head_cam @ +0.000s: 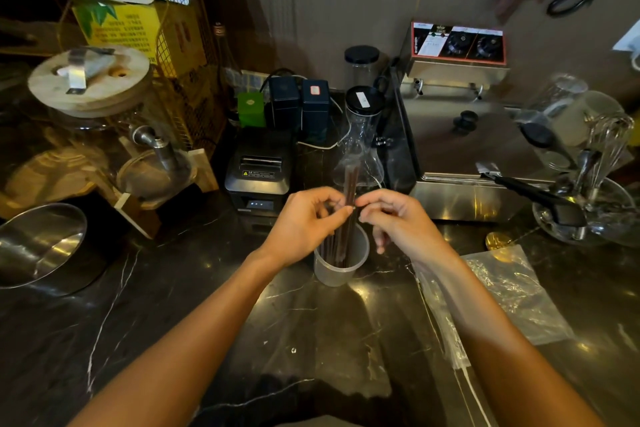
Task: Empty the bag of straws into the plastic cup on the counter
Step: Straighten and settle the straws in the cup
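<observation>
My left hand (304,222) and right hand (394,218) pinch the dark straws (348,215) standing in the cup (337,270); the yellow box (121,28) lettering is unreadable to me.

Plastic cup (337,269) stands on counter (173,305), mid-frame. Straws (349,191) upright in it, between left hand (304,222) and right hand (394,218). Bag (509,291) flat on counter, right of cup. Printer (258,173) behind cup; metal bowl (38,246) far left; fryer (460,135) behind right.
</observation>
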